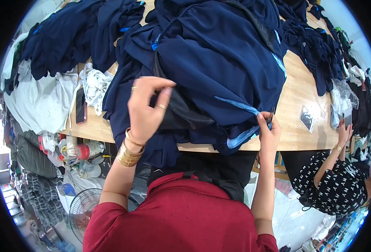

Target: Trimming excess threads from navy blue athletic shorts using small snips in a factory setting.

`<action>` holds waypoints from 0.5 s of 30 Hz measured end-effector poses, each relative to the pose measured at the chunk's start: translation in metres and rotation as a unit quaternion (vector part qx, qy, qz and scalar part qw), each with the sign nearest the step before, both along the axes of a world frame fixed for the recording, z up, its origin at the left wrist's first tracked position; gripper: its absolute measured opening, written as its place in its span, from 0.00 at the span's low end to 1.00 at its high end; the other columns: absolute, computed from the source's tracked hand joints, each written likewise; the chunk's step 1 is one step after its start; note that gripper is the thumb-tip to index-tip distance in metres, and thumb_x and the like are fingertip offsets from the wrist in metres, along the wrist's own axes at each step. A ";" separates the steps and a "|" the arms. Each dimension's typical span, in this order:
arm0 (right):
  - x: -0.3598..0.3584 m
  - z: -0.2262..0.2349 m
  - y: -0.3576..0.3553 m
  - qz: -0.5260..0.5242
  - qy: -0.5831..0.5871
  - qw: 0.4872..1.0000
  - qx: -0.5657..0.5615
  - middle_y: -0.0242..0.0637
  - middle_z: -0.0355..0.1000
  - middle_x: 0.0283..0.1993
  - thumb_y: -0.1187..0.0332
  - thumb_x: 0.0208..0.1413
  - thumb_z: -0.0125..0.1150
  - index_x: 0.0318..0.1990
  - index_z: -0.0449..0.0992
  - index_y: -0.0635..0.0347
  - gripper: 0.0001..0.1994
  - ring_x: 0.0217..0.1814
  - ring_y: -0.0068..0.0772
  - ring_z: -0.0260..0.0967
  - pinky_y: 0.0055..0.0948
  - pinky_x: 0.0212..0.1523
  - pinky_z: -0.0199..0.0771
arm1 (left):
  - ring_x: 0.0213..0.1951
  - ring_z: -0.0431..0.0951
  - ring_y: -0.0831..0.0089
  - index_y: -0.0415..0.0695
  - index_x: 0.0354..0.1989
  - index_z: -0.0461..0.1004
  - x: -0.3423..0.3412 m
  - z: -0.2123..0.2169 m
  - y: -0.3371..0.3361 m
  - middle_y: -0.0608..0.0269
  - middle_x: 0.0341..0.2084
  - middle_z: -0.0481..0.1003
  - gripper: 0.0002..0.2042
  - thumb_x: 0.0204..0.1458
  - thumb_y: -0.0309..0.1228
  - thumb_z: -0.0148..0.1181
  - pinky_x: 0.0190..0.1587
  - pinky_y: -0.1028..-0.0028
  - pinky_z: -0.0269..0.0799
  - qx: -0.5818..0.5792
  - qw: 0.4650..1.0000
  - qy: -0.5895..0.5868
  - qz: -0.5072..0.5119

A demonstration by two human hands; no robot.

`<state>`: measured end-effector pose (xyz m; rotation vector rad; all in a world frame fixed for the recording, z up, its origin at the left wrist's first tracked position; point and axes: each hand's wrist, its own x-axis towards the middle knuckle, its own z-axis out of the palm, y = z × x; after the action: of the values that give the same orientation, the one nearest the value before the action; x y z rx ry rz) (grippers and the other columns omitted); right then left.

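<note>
A large heap of navy blue cloth garments (219, 59) lies across the table in front of me. My right hand (269, 131) pinches the light blue edging (238, 105) of the cloth at the near right side; a small dark thing shows at its fingertips, too small to name. Over the left part of the heap, my left hand (145, 108) is raised, thumb and forefinger brought together; whatever they hold, if anything, does not show. Below it lies a black, shinier strip of cloth (179, 107).
White cloth (42, 101), a bundle of white tapes (96, 88) and a phone (81, 107) lie left. More navy garments (68, 38) are piled behind. On the right are a flat card-like thing (307, 117), a plastic bag (343, 101) and a co-worker (334, 182). A fan (89, 210) stands low left.
</note>
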<state>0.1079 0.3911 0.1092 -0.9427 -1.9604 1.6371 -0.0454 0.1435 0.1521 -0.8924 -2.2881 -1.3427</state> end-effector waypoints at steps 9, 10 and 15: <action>-0.002 -0.006 0.003 0.019 0.008 0.998 0.060 0.27 0.68 0.25 0.70 0.54 0.59 0.31 0.74 0.64 0.06 0.29 0.16 0.58 0.18 0.31 0.57 | 0.38 0.72 0.69 0.49 0.34 0.76 0.028 -0.041 0.045 0.69 0.31 0.74 0.11 0.39 0.27 0.67 0.48 0.70 0.59 -0.176 0.951 0.123 -0.221; -0.003 -0.006 0.006 0.017 0.010 0.998 0.062 0.27 0.68 0.25 0.70 0.54 0.59 0.31 0.74 0.64 0.06 0.29 0.16 0.58 0.18 0.31 0.57 | 0.38 0.72 0.69 0.49 0.34 0.76 0.024 -0.047 0.048 0.69 0.31 0.74 0.11 0.39 0.27 0.67 0.48 0.70 0.59 -0.175 0.951 0.125 -0.222; -0.004 0.012 0.020 -0.034 -0.017 0.991 -0.125 0.24 0.67 0.25 0.68 0.53 0.61 0.32 0.76 0.61 0.06 0.28 0.12 0.57 0.16 0.28 0.55 | 0.42 0.69 0.73 0.52 0.36 0.75 0.007 -0.037 0.057 0.73 0.34 0.73 0.13 0.40 0.33 0.66 0.46 0.69 0.58 -0.167 0.941 0.037 -0.293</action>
<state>0.1042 0.4107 0.1213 -1.1239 -1.7498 1.8689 -0.0386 0.2007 0.1151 -1.8142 -2.3214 -1.0944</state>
